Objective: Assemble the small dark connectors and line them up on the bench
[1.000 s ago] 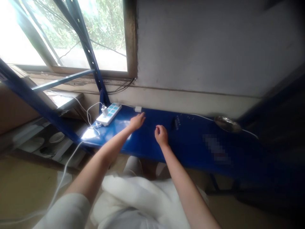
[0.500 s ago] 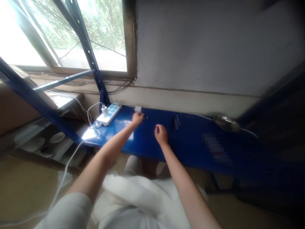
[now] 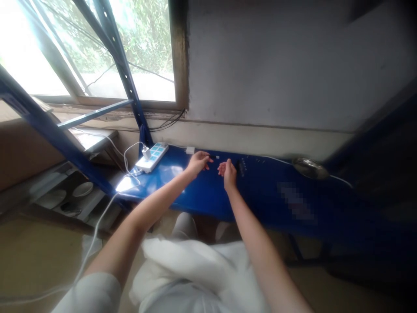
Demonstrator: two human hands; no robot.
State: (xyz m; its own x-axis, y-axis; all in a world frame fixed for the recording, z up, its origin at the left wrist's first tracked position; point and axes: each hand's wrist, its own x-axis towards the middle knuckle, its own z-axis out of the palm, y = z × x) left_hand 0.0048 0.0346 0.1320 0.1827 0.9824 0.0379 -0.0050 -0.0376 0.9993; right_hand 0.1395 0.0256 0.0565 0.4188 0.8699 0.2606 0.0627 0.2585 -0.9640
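While the left hand (image 3: pixel 198 164) pinches a small dark stick (image 3: pixel 213 157) with a pale tip between its fingers, the right hand (image 3: pixel 230 174) is just beside it, fingers loosely bent; whether it holds anything, I cannot tell. The stick is in front of the left fingertips, above the blue table (image 3: pixel 202 195), and does not appear to touch the right hand. As to progress, I can vouch only for that one piece being in hand: a short row of small pieces (image 3: pixel 243 167) lies just beyond the right hand, a few tiny bits (image 3: pixel 259 160) lie farther along, and neither group is being held. Nothing visible marks a finished result, so I can't judge how much is left. Near the left hand sits a white adapter (image 3: pixel 190 150), with a power strip (image 3: pixel 156 154) and its white plug (image 3: pixel 146 152) farther left, and a shiny oval thing (image 3: pixel 309 168) well off to the right. No brand or label can be read; the pale patch (image 3: pixel 296 200) on the table is blurred into blocks, and any writing there is lost.
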